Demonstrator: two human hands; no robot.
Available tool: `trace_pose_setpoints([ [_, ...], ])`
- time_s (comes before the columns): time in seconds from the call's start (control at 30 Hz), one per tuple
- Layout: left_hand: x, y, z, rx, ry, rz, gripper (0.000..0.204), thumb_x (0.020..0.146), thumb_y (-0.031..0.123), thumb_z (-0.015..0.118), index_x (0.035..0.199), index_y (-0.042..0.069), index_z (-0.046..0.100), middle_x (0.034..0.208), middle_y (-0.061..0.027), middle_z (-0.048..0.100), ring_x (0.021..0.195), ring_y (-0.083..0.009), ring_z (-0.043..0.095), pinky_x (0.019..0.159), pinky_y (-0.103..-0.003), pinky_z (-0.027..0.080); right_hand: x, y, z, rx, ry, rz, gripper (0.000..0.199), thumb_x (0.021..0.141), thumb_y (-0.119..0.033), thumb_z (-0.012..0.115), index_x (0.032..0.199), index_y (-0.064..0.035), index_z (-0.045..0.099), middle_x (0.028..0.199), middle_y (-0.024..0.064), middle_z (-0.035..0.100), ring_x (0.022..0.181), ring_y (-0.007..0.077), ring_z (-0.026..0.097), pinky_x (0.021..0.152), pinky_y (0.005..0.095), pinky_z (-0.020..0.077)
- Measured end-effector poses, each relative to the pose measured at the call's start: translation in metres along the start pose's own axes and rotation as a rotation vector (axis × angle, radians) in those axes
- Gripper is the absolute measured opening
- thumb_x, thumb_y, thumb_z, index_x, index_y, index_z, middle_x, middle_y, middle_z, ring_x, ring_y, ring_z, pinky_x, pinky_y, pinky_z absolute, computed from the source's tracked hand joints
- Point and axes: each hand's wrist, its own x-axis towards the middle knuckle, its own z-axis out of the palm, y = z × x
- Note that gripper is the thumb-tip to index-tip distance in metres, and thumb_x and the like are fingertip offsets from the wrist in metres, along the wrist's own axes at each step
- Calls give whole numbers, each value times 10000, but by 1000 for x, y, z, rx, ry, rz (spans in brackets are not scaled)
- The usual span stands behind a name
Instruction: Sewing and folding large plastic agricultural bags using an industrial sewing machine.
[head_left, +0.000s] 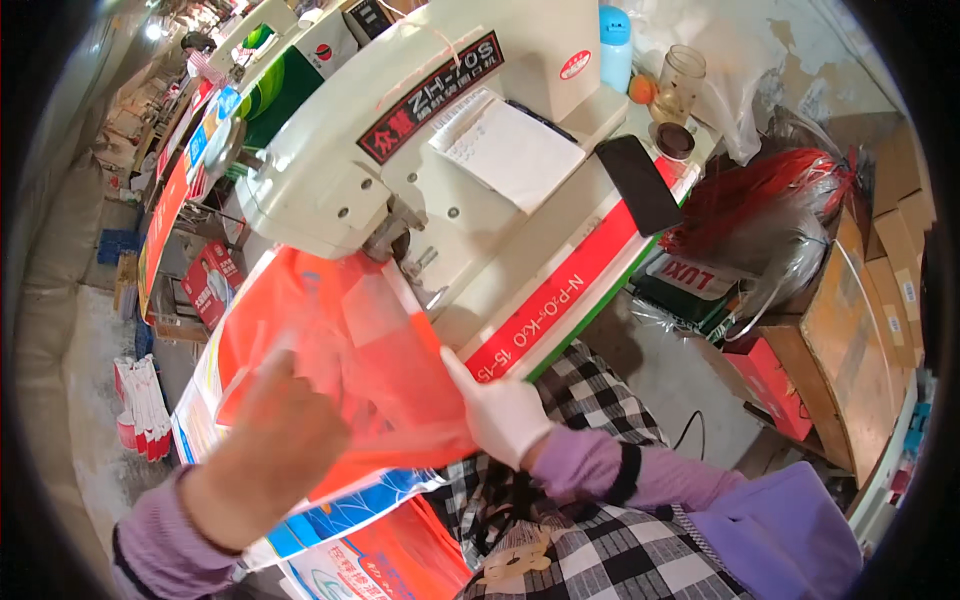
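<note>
An orange-red plastic bag [390,360] lies spread below the head of a cream sewing machine [310,190], its upper edge close to the presser foot [388,242]. My bare left hand [275,430] is over the bag's left part, blurred by motion, so its fingers are unclear. At the bag's right edge is my right hand [505,415] in a white glove, one finger stretched along the edge and touching it; its other fingers are mostly hidden. More printed bags [370,555], coloured orange, blue and white, lie lower down by my checkered apron [590,540].
A notepad [510,145] and a black phone [640,185] rest on the machine bed. Beyond stand a glass jar [680,80] and a blue bottle [615,50]. Cardboard [850,330] and red plastic wrapping [760,200] crowd the right. Folded white-and-red gloves [145,405] lie at left.
</note>
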Motion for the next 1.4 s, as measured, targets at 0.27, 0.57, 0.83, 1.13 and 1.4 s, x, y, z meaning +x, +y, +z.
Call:
trace_pose_setpoints([
  [0.27, 128, 50, 21, -644, -139, 560, 291, 805, 357, 645, 912, 93, 701, 884, -132, 663, 826, -310, 631, 700, -410, 502, 164, -23, 7, -324, -105, 168, 714, 888, -157, 495, 1524, -54, 189, 801, 131, 711, 685, 277, 700, 620, 451, 549],
  [0.57, 40, 68, 47, -647, 391, 415, 171, 797, 214, 629, 736, 59, 665, 597, -125, 603, 584, -310, 635, 515, -437, 459, 88, 5, 13, 77, -83, 101, 733, 872, -186, 497, 1513, -9, 190, 994, 232, 692, 889, 343, 693, 755, 450, 539],
  [0.83, 123, 27, 135, -679, 948, 123, 196, 777, 199, 630, 729, 11, 658, 720, -177, 646, 670, -336, 636, 543, -440, 485, -34, 2, 24, 1061, -343, 116, 540, 842, -65, 547, 1375, -27, 466, 1200, 130, 641, 1094, 209, 603, 978, 321, 441],
  [1.13, 78, 70, 188, -748, 694, -372, 248, 780, 170, 619, 917, -33, 659, 835, -172, 654, 859, -334, 657, 734, -447, 519, -43, 24, 10, 1260, -463, 168, 411, 834, -43, 461, 1229, 35, 544, 1053, 131, 666, 936, 199, 639, 852, 331, 497],
  [1.4, 81, 103, 120, -1231, 448, -321, 478, 767, 424, 776, 884, -23, 654, 751, -157, 672, 700, -307, 683, 632, -378, 524, -55, 28, -6, 1058, -498, 212, 349, 961, -202, 454, 935, 74, 666, 757, 170, 711, 697, 224, 711, 656, 323, 564],
])
